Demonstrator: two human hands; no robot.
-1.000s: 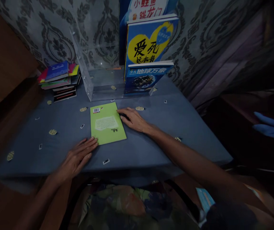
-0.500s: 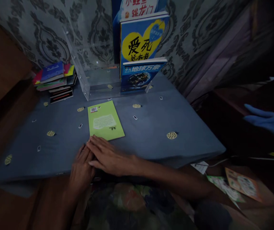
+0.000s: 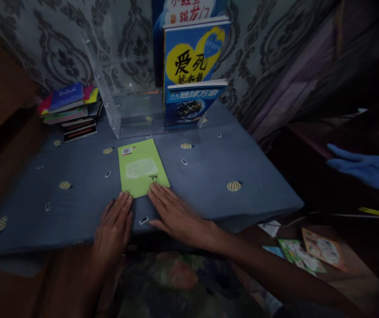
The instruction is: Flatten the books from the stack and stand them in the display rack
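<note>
Two bare hands lie palm-down at the near edge of the green book (image 3: 139, 165), which sits flat on the table (image 3: 206, 194) just ahead of the fingertips. The left hand (image 3: 114, 221) has its fingers together at the near left corner; the right hand (image 3: 178, 216), fingers nearly together and thumb spread, rests on the near edge towards the right corner. Neither hand grips anything. Light, even pressure from both sets of fingertips should keep the green book square; pushing harder on one side would likely twist it. Ahead of the fingers, just past its far edge, stands the clear rack (image 3: 139, 126), so forward room is short. More room lies right of the right fingers. The stack of books (image 3: 70, 104) is farther off, ahead and left of the left fingers.
</note>
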